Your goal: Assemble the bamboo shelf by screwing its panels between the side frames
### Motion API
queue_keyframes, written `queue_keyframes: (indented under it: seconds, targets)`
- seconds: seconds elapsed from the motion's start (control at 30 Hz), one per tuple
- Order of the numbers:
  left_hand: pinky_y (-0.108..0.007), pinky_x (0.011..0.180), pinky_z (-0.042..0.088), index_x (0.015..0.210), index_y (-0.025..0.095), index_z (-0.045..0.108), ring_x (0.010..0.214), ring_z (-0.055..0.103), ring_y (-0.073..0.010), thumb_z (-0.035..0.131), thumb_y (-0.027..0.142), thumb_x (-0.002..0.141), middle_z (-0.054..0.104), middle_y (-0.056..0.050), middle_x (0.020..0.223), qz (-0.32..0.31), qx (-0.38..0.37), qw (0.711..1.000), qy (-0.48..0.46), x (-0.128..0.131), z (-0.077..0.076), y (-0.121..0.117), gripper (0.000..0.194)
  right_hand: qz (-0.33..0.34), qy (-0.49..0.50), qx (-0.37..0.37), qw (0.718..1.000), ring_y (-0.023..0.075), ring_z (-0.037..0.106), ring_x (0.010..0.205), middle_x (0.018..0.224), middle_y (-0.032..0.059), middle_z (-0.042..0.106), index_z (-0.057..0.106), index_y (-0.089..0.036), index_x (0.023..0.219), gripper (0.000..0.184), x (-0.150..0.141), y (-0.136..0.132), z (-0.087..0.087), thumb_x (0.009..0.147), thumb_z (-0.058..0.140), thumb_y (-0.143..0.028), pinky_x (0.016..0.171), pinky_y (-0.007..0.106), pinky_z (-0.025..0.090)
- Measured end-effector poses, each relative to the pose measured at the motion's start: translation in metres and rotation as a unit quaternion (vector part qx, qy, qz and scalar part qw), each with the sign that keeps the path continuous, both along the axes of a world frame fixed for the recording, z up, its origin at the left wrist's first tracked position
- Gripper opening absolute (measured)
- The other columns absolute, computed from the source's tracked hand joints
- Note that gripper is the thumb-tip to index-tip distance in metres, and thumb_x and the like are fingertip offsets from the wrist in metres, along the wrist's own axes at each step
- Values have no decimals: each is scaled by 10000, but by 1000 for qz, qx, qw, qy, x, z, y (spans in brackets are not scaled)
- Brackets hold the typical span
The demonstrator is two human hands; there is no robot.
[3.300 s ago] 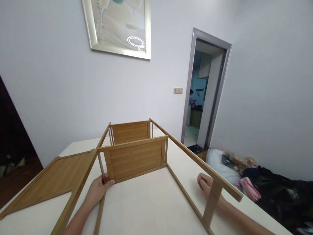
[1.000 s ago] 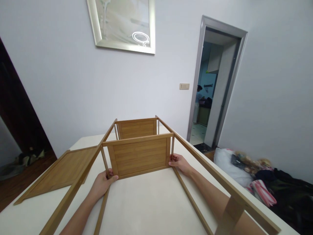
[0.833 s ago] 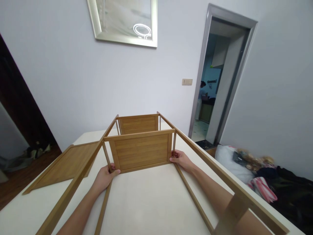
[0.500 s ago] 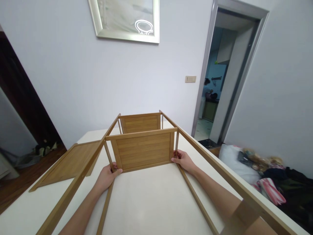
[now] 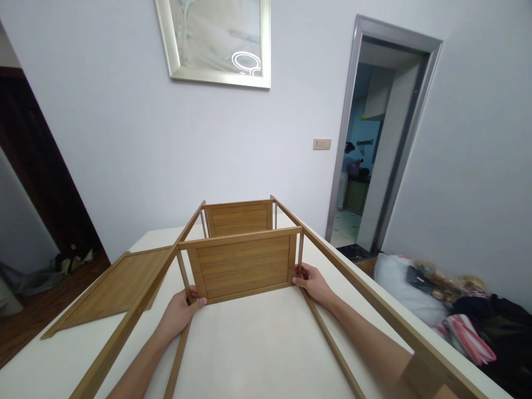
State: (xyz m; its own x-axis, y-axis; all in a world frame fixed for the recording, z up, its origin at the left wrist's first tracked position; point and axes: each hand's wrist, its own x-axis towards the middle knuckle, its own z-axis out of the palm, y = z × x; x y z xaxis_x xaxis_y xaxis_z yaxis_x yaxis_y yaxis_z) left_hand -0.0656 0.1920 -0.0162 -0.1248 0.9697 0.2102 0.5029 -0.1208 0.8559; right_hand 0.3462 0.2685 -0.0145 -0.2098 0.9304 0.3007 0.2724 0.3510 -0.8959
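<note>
Brown wood at both corners: left hand (image 5: 178,310) and right hand (image 5: 312,284) pinch the lower ends of the upright near panel (image 5: 245,265), inside the frame (image 5: 353,275) on the white surface (image 5: 266,343). I'd judge even pressure best, to avoid skewing. Second panel (image 5: 108,288) lies left.

On the table (image 5: 266,354), the frame (image 5: 107,354) rests with its near panel (image 5: 245,266) between the left hand (image 5: 178,313) and right hand (image 5: 315,285), 1 far panel (image 5: 239,218) behind, and 1 separate panel (image 5: 110,291) to the left.
</note>
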Motion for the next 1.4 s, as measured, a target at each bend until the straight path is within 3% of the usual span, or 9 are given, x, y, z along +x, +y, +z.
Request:
queue_keyframes:
  seconds: [0.37, 1.03, 1.4]
  targets:
    - [-351, 739, 501, 788, 171, 657, 782, 662, -257, 695, 507, 642, 723, -59, 794, -2, -2, 1000, -8, 5, 9, -5, 368, -2, -6, -15, 1000, 152, 471, 654, 672, -37, 540, 605, -204, 806, 256, 2, 2, -3, 673, 723, -387, 629, 286, 368]
    - [-317, 691, 452, 765, 185, 596, 713, 616, -216, 692, 408, 664, 657, -9, 717, -8, 2, 1000, -1, 3, 7, -4, 263, -24, -2, 11, 1000, 179, 509, 681, 707, -16, 579, 618, -208, 853, 250, -4, -5, 5, 698, 680, -394, 659, 315, 407]
    - [-302, 706, 461, 815, 183, 582, 739, 609, -195, 746, 520, 638, 639, 1, 736, -58, -40, 990, -121, -6, 10, -6, 414, -15, -3, 8, 1000, 179, 500, 673, 688, -18, 576, 622, -218, 815, 241, -2, -4, 5, 731, 671, -438, 658, 312, 397]
